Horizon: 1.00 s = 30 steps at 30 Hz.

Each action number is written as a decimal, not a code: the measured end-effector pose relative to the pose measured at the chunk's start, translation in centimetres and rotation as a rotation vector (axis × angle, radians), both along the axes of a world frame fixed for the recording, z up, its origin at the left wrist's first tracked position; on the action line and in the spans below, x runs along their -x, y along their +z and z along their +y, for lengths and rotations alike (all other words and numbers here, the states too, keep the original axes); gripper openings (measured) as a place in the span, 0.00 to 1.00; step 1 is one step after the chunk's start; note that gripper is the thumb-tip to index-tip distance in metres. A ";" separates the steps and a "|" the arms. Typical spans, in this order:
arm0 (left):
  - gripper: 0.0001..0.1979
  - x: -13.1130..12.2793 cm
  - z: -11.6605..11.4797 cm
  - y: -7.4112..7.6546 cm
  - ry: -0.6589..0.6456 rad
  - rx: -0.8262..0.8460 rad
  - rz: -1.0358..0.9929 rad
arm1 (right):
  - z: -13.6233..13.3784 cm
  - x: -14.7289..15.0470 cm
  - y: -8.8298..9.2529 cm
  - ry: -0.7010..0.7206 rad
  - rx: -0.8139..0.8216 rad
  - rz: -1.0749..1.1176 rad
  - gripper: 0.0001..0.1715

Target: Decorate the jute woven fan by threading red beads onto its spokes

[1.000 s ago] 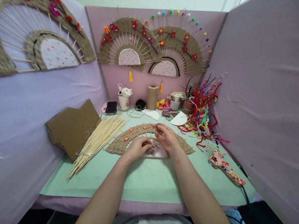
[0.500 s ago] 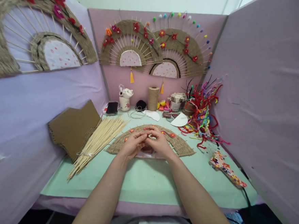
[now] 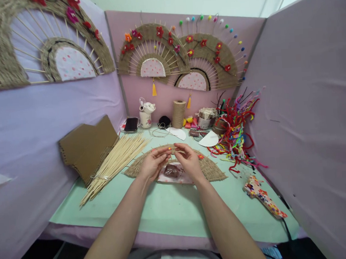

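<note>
Flat on green table [image 3: 167, 212], centre: woven fan [image 3: 211, 170]. Above its top arc: left hand [image 3: 152, 165], fingertips closed on small orange bead [image 3: 169, 148]. Just beside, nearly touching: right hand [image 3: 190, 162], fingers bent, tips drawn together; contents, if any, not discernible. Below both hands, on pink paper core [image 3: 181, 179] of fan: brown lump [image 3: 171, 170]. Left of fan: bundle of bamboo skewers [image 3: 116, 161], then cardboard [image 3: 87, 145]. Right: tangle of pipe cleaners [image 3: 235, 135]; nearer table edge, patterned glue gun [image 3: 263, 196]. Behind: twine spool [image 3: 178, 113].
</note>
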<state>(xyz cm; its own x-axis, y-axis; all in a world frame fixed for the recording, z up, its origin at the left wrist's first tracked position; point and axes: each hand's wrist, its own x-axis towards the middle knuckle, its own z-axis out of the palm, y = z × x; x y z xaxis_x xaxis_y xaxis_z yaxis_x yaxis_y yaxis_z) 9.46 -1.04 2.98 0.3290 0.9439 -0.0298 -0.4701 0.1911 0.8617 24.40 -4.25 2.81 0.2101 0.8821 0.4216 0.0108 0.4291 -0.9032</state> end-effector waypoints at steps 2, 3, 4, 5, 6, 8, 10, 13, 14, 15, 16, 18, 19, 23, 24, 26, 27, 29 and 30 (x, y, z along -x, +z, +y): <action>0.17 -0.1 0.0 0.0 0.032 -0.038 0.011 | -0.1 0.0 0.1 -0.008 -0.001 0.015 0.14; 0.17 -0.1 0.0 0.0 0.062 -0.048 0.019 | -0.1 0.0 0.2 -0.007 0.004 0.013 0.13; 0.17 -0.2 0.0 0.0 0.091 -0.050 0.027 | -0.2 0.0 0.2 -0.005 0.012 0.009 0.13; 0.16 -0.2 0.0 0.1 0.114 -0.048 0.033 | -0.2 0.0 0.1 -0.003 0.023 0.005 0.13; 0.17 -0.2 0.0 0.0 0.126 -0.043 0.035 | -0.1 0.0 0.1 -0.001 0.031 0.001 0.12; 0.19 -0.1 0.1 0.0 0.120 -0.034 0.029 | -0.1 0.0 0.0 0.006 0.029 -0.009 0.11; 0.20 -0.1 0.2 -0.1 0.109 -0.024 0.016 | -0.1 0.0 0.0 0.015 -0.004 -0.037 0.09; 0.19 0.0 0.3 -0.3 0.100 -0.012 -0.013 | -0.2 0.2 0.2 0.010 -0.090 -0.127 0.09; 0.19 -0.1 0.4 -0.4 0.099 -0.010 -0.021 | -0.3 0.2 0.2 0.000 -0.121 -0.171 0.09; 0.18 -0.1 0.4 -0.4 0.099 -0.012 -0.028 | -0.3 0.2 0.2 -0.016 -0.150 -0.218 0.10; 0.17 -0.1 0.4 -0.4 0.100 -0.016 -0.032 | -0.3 0.3 0.2 -0.036 -0.176 -0.268 0.11; 0.15 -0.3 0.3 -0.3 0.114 -0.034 -0.029 | -0.3 0.3 0.1 -0.083 -0.215 -0.370 0.13; 0.14 -0.3 0.3 -0.2 0.129 -0.050 -0.021 | -0.3 0.3 -0.1 -0.104 -0.228 -0.421 0.14; 0.11 -0.6 -0.2 0.1 0.212 -0.173 0.104 | -0.2 0.4 -0.7 -0.147 -0.259 -0.605 0.16; 0.11 -0.6 -0.2 0.2 0.222 -0.208 0.145 | -0.2 0.4 -0.8 -0.141 -0.259 -0.638 0.16; 0.10 -0.6 -0.3 0.2 0.221 -0.248 0.210 | -0.3 0.4 -0.8 -0.118 -0.257 -0.667 0.15; 0.11 -0.6 -0.3 0.2 0.213 -0.244 0.228 | -0.3 0.4 -0.7 -0.115 -0.253 -0.651 0.15; 0.15 -0.5 -0.2 0.1 0.200 -0.191 0.216 | -0.4 0.2 -0.4 -0.152 -0.238 -0.548 0.14; 0.17 -0.4 -0.2 0.1 0.197 -0.155 0.189 | -0.4 0.0 -0.2 -0.187 -0.227 -0.477 0.14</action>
